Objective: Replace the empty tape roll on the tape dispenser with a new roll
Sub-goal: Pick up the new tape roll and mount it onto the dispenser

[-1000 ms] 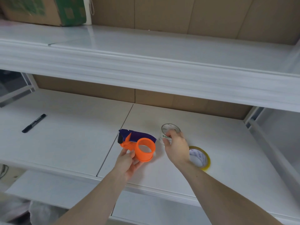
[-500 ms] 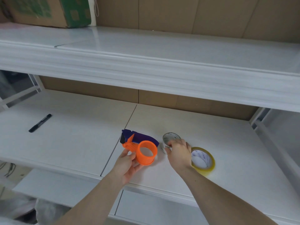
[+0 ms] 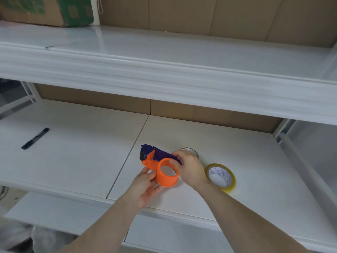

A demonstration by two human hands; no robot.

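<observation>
My left hand (image 3: 145, 187) holds the tape dispenser (image 3: 166, 182) from below, just above the white shelf (image 3: 82, 152). The dispenser has an orange spool ring with nothing on it and a purple top. My right hand (image 3: 191, 168) pinches the purple top at its right end. Behind that hand the empty clear tape core (image 3: 191, 150) lies on the shelf, partly hidden by the fingers. The new yellow tape roll (image 3: 227, 188) lies flat on the shelf to the right of my right wrist.
A black marker (image 3: 34, 138) lies on the shelf at far left. An upper white shelf (image 3: 164, 57) overhangs, with a cardboard box (image 3: 54, 10) at its top left. A white upright frame (image 3: 284, 132) stands at the right.
My right hand has let go of the empty core on the shelf and moved left onto the dispenser's purple top. My left hand has kept hold of the dispenser.
</observation>
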